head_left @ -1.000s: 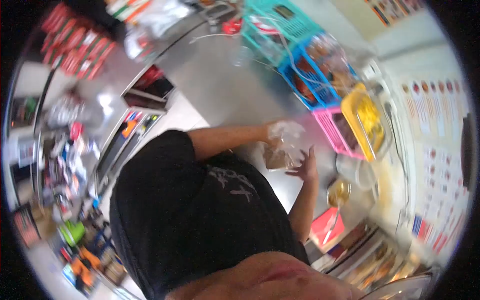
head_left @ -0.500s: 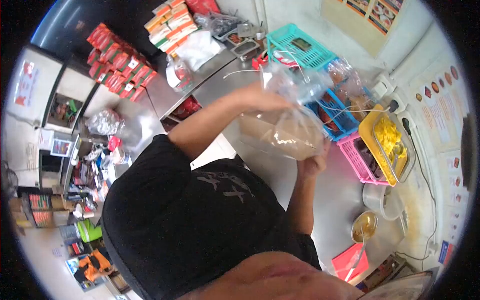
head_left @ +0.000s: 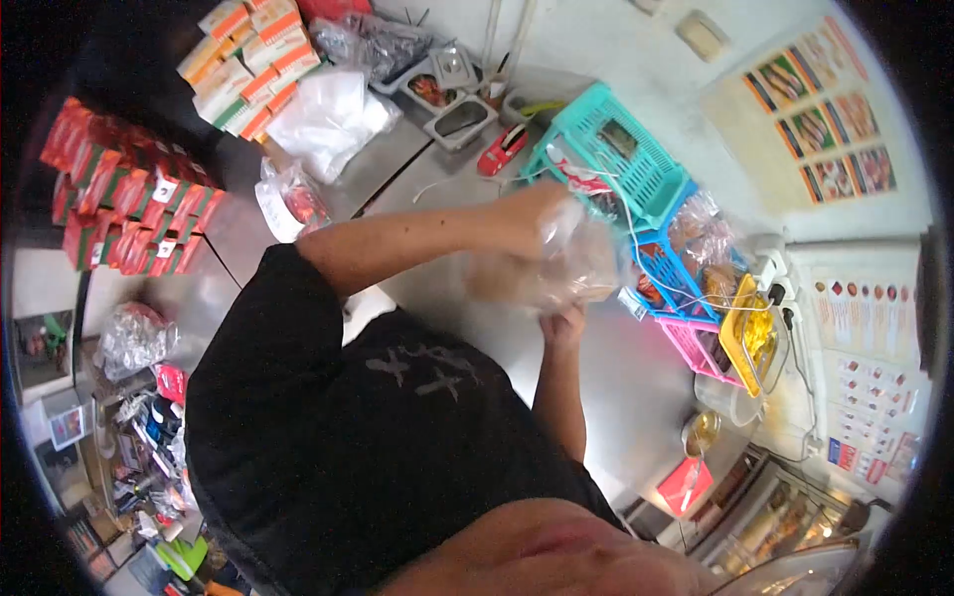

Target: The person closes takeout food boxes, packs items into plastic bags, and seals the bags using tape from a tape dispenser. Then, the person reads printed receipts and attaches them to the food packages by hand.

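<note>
step: I'm handling the clear bag above the worktop, near the blue basket | left hand clasping its plastic; right hand touching its edge, grip too blurred to tell | next: likely needing steady two-handed support

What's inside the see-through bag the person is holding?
A light brown shape shows through the bag, too blurred to name. The left hand covers part of the bag, and whatever lies behind the light brown shape is hidden.
</note>
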A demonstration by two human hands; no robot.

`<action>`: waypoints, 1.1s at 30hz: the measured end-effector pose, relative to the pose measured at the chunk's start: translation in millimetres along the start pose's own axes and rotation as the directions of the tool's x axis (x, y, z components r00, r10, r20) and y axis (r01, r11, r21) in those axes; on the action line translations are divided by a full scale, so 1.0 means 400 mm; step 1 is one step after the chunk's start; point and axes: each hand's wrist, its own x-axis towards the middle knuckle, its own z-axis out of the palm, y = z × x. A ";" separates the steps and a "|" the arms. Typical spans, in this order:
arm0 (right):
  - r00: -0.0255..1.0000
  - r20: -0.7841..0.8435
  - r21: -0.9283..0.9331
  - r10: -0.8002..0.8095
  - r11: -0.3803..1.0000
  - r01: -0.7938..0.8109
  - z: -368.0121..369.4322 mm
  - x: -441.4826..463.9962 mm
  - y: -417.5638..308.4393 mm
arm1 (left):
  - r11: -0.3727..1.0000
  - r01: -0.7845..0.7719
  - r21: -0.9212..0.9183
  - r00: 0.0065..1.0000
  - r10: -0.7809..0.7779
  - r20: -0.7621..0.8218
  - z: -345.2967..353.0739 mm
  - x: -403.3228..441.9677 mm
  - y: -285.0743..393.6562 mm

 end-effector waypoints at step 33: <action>0.691 -0.201 -0.596 0.695 -0.646 0.477 0.155 1.159 0.709 | 0.990 -0.134 0.030 0.989 0.132 0.067 0.232 -0.527 -0.906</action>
